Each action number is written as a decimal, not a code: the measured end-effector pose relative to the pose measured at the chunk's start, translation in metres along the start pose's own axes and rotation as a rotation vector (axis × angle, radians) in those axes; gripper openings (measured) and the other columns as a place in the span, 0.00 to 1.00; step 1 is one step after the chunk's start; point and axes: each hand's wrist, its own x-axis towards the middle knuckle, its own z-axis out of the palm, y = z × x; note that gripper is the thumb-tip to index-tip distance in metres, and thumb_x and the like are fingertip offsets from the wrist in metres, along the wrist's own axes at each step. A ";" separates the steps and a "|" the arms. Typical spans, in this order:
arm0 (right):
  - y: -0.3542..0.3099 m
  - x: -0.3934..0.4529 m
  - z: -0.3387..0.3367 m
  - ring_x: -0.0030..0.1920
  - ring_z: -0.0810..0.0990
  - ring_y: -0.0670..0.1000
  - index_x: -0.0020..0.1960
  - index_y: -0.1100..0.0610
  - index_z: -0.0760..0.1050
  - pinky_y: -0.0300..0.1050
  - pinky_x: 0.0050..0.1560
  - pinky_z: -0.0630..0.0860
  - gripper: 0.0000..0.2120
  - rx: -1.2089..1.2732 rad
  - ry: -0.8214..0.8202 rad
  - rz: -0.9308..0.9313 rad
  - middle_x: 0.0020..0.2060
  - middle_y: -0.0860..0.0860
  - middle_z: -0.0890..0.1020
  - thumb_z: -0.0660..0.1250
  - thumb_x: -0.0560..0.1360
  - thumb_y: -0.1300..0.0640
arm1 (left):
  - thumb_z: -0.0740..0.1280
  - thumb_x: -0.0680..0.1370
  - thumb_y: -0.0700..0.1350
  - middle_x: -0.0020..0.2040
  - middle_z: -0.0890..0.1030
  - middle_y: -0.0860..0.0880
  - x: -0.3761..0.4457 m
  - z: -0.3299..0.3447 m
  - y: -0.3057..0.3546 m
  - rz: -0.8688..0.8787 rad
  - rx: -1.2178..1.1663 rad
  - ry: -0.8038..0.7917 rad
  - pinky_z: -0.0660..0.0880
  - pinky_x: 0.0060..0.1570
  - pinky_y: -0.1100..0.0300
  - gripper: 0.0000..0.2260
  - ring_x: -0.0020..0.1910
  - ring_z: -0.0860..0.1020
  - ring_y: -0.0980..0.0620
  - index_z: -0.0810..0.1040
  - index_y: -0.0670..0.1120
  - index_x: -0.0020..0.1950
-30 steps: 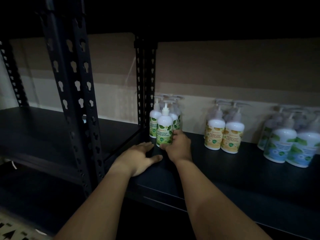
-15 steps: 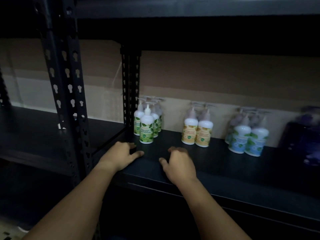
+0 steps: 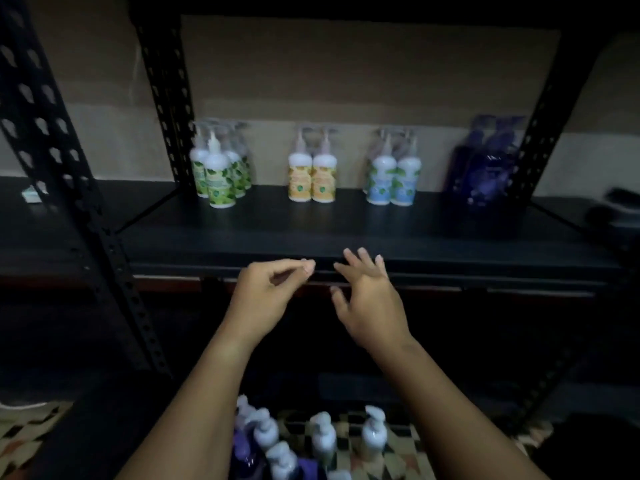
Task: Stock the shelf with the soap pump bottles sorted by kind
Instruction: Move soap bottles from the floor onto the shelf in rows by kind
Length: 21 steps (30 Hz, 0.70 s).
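- Soap pump bottles stand along the far edge of the shelf [image 3: 346, 233] in groups by kind: green-label bottles [image 3: 220, 176] far left, orange-label bottles [image 3: 311, 178], blue-label bottles [image 3: 393, 180], purple bottles [image 3: 481, 174] far right (blurred).
- More bottles [image 3: 311, 441] stand on the floor, near, between the forearms.
- Left hand [image 3: 266, 299] hovers before the shelf's near edge, fingers loosely curled, holding nothing.
- Right hand [image 3: 370, 303] is beside it, fingers spread wide, empty.
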 end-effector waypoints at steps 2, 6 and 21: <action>0.022 -0.027 0.007 0.82 0.55 0.54 0.74 0.57 0.73 0.42 0.80 0.40 0.22 0.032 0.011 0.047 0.79 0.54 0.66 0.68 0.80 0.57 | 0.73 0.80 0.47 0.53 0.87 0.57 -0.022 0.029 -0.017 -0.008 -0.082 -0.016 0.76 0.64 0.60 0.08 0.59 0.83 0.62 0.88 0.51 0.57; 0.069 -0.074 0.030 0.82 0.54 0.51 0.75 0.55 0.72 0.39 0.78 0.44 0.22 0.105 -0.123 0.223 0.79 0.51 0.65 0.67 0.82 0.55 | 0.75 0.79 0.47 0.57 0.85 0.60 -0.048 0.083 -0.075 -0.143 0.067 -0.244 0.76 0.66 0.60 0.12 0.59 0.80 0.66 0.85 0.52 0.62; 0.184 -0.168 0.175 0.49 0.83 0.54 0.58 0.61 0.78 0.45 0.46 0.78 0.12 0.192 -0.508 0.845 0.51 0.55 0.84 0.71 0.79 0.54 | 0.70 0.70 0.44 0.46 0.84 0.51 -0.094 0.176 -0.253 -0.582 0.617 -0.550 0.79 0.46 0.56 0.08 0.45 0.82 0.50 0.77 0.56 0.45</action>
